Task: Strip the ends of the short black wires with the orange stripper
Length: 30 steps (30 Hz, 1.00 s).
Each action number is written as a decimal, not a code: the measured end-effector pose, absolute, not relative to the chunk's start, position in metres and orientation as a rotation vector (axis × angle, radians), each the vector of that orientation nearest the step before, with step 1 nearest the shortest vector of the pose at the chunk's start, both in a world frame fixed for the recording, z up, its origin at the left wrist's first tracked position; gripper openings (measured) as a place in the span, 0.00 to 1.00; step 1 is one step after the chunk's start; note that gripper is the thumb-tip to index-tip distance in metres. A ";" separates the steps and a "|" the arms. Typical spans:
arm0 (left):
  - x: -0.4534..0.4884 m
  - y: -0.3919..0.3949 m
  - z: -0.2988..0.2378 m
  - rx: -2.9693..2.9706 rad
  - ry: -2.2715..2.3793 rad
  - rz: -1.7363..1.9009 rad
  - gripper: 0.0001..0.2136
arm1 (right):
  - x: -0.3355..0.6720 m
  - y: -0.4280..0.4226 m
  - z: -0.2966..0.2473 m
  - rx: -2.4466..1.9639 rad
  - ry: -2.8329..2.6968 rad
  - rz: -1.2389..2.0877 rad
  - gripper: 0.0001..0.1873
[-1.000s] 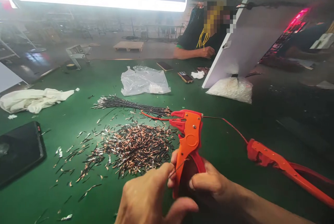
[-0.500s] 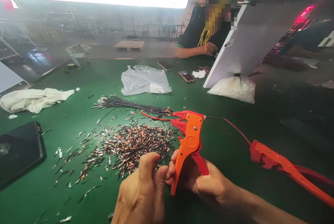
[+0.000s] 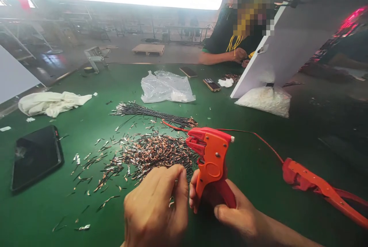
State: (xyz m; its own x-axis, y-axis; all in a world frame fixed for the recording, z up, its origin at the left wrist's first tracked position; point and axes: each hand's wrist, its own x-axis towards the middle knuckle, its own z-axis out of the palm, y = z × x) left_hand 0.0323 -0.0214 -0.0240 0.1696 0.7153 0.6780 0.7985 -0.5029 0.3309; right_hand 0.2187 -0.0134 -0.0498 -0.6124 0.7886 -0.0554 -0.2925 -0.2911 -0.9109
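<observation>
My right hand (image 3: 240,214) grips the wire stripper (image 3: 212,164), fingers wrapped around its handles. The tool stands upright at the near centre, above the green table (image 3: 253,178), its head to the far side. Body: flat, bright orange, with a raised oval outline at mid-height and several small metal screws (image 3: 217,154) along it. Jaws: red, ribbed, pointing left; I cannot tell whether they meet fully. A silver knob (image 3: 232,139) projects at the head's right edge. The darker red trigger handle (image 3: 227,193) slants down and right against my thumb.

My left hand (image 3: 156,205) is just left of the tool, back of the hand uppermost, fingers curled in, thumb tip up against the forefinger. I cannot tell whether anything thin is pinched there.

Behind the left hand lies a loose pile of wire clippings (image 3: 163,151): short, black and copper-coloured, with silvery terminals scattered to the left. On its far side, 1 bundle of black wires (image 3: 155,114) lies sideways, silver ends left, copper ends right. A red strand (image 3: 174,126) shows left of the tool's head, and a thin red cord (image 3: 268,146) runs right to the 2nd stripper (image 3: 312,181), also orange and red. A black phone (image 3: 37,155) lies at the left.
</observation>
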 end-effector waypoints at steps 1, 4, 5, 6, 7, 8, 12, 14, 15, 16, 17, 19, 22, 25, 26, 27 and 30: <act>0.033 -0.022 -0.023 -2.323 -1.509 -1.248 0.03 | 0.218 -0.013 -0.048 -0.683 -1.255 1.957 0.15; 0.035 -0.023 -0.022 -2.358 -1.477 -1.261 0.03 | 0.215 -0.014 -0.047 -0.710 -1.286 1.948 0.11; 0.036 -0.023 -0.022 -2.366 -1.462 -1.267 0.03 | 0.215 -0.015 -0.048 -0.716 -1.290 1.948 0.10; 0.036 -0.023 -0.023 -2.371 -1.446 -1.266 0.03 | 0.215 -0.016 -0.049 -0.717 -1.292 1.948 0.11; 0.036 -0.024 -0.023 -2.378 -1.431 -1.255 0.04 | 0.215 -0.017 -0.050 -0.725 -1.293 1.949 0.12; 0.036 -0.024 -0.024 -2.385 -1.419 -1.236 0.04 | 0.215 -0.017 -0.051 -0.738 -1.298 1.944 0.14; 0.034 -0.025 -0.025 -2.416 -1.361 -1.166 0.04 | 0.214 -0.017 -0.051 -0.808 -1.365 1.888 0.20; 0.034 -0.026 -0.025 -2.418 -1.354 -1.171 0.04 | 0.213 -0.017 -0.051 -0.818 -1.396 1.871 0.20; 0.035 -0.026 -0.025 -2.421 -1.353 -1.178 0.04 | 0.212 -0.017 -0.052 -0.815 -1.394 1.871 0.19; 0.035 -0.026 -0.025 -2.424 -1.356 -1.184 0.03 | 0.212 -0.017 -0.052 -0.814 -1.380 1.874 0.18; 0.036 -0.026 -0.026 -2.423 -1.357 -1.189 0.03 | 0.211 -0.018 -0.053 -0.813 -1.362 1.880 0.18; 0.037 -0.027 -0.027 -2.420 -1.368 -1.184 0.03 | 0.210 -0.020 -0.055 -0.821 -1.337 1.891 0.19; 0.038 -0.028 -0.030 -2.407 -1.379 -1.180 0.03 | 0.208 -0.025 -0.060 -0.885 -1.290 1.912 0.23; 0.039 -0.028 -0.032 -2.431 -1.390 -1.178 0.03 | 0.205 -0.029 -0.068 -0.940 -1.175 1.930 0.27; 0.039 -0.028 -0.032 -2.439 -1.399 -1.175 0.04 | 0.205 -0.031 -0.070 -0.947 -1.160 1.923 0.27; 0.039 -0.028 -0.033 -2.444 -1.408 -1.166 0.04 | 0.205 -0.032 -0.072 -0.948 -1.162 1.919 0.28; 0.041 -0.028 -0.034 -2.437 -1.454 -1.133 0.06 | 0.205 -0.034 -0.073 -0.970 -1.154 1.912 0.28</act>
